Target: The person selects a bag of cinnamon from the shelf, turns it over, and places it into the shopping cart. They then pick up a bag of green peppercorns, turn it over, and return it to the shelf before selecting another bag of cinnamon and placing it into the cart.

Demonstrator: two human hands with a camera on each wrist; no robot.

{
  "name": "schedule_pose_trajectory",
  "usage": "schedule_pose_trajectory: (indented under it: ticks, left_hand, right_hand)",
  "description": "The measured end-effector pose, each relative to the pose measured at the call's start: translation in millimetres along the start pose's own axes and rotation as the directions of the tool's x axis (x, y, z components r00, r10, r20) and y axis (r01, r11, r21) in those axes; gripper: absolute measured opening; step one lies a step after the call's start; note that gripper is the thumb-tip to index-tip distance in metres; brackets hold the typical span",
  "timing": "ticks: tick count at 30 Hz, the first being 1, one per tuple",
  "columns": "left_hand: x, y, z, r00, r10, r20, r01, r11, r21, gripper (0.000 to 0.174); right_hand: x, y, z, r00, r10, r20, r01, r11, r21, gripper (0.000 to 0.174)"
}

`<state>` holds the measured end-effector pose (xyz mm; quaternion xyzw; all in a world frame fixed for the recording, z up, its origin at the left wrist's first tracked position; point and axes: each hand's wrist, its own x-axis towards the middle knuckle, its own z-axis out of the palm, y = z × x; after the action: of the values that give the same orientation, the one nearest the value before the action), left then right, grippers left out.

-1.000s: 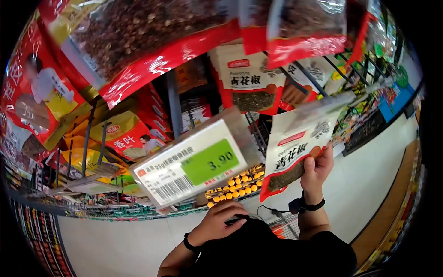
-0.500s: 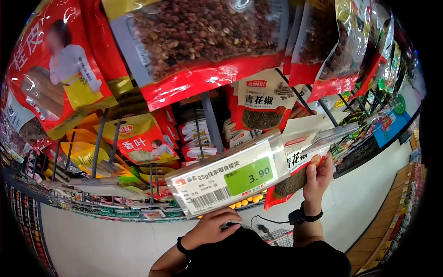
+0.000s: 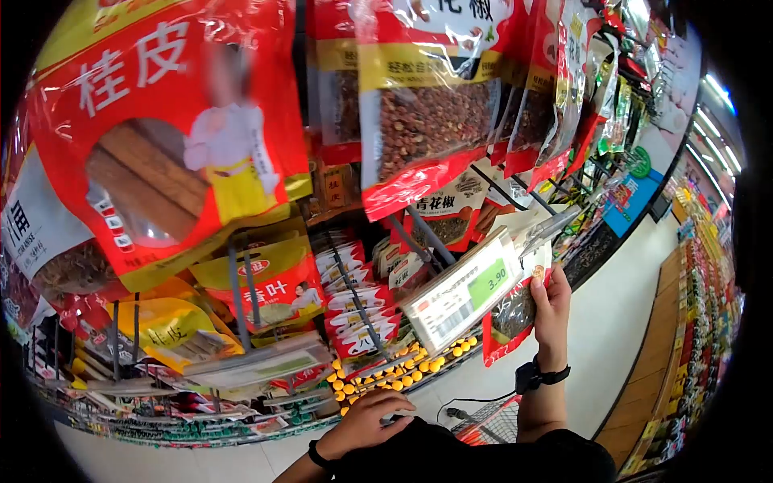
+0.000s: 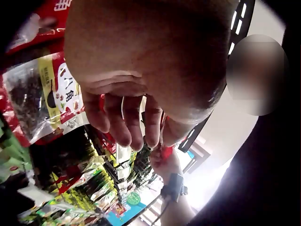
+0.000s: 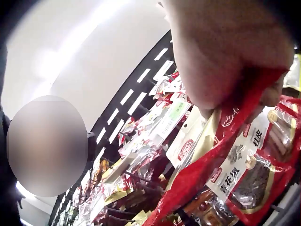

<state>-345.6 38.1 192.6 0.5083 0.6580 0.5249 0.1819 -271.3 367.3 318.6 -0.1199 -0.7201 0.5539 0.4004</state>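
Note:
My right hand (image 3: pixel 552 307) pinches the right edge of a white and red seasoning bag (image 3: pixel 509 320), thumb on its front. A clear window in the bag shows dark dried peppercorns. The price tag (image 3: pixel 467 291) reading 3.90 hides part of its upper half. In the right wrist view the red edge of the bag (image 5: pixel 188 181) runs down from under the hand. My left hand (image 3: pixel 366 420) is low in front of the black shirt, holding nothing. Its loosely bent fingers (image 4: pixel 123 134) show in the left wrist view.
Large hanging packs crowd the rack: a red cinnamon bag (image 3: pixel 145 153) close at left and a peppercorn bag (image 3: pixel 431 121) at centre. Metal hooks stick out between them. Below are yellow bags (image 3: pixel 173 326), small red and white packets (image 3: pixel 354 310) and a shopping cart (image 3: pixel 491 423).
The head view has shifted, bringing the cinnamon bag farther into the frame. The price tag looks smaller and covers more of the held bag. My right hand keeps its grip; the left stays low.

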Motion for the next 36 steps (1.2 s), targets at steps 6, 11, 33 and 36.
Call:
schedule_pose_trajectory:
  ticks: [6, 11, 33, 36]
  left_hand:
    - [-30.2, -5.8, -16.2, 0.999, -0.046, 0.021, 0.047, 0.997, -0.069, 0.020]
    - [-44.2, -24.9, -18.3, 0.997, -0.028, 0.077, 0.030, 0.999, -0.023, 0.024]
    - [-46.8, -8.0, -27.2, 0.992, -0.071, 0.108, 0.094, 0.972, -0.216, 0.020]
    - [-47.4, -7.9, -28.6, 0.992, -0.062, 0.105, 0.082, 0.977, -0.196, 0.020]
  right_hand:
    - [-6.2, -18.1, 7.8, 0.997, -0.005, -0.081, -0.001, 0.997, -0.074, 0.017]
    - [-9.8, -22.5, 8.0, 0.993, -0.005, -0.119, -0.014, 0.988, -0.153, 0.018]
    - [3.2, -22.9, 29.5, 0.988, -0.148, -0.042, 0.144, 0.984, -0.101, 0.023]
    - [10.0, -24.4, 43.8, 0.984, -0.179, -0.015, 0.166, 0.939, -0.302, 0.006]
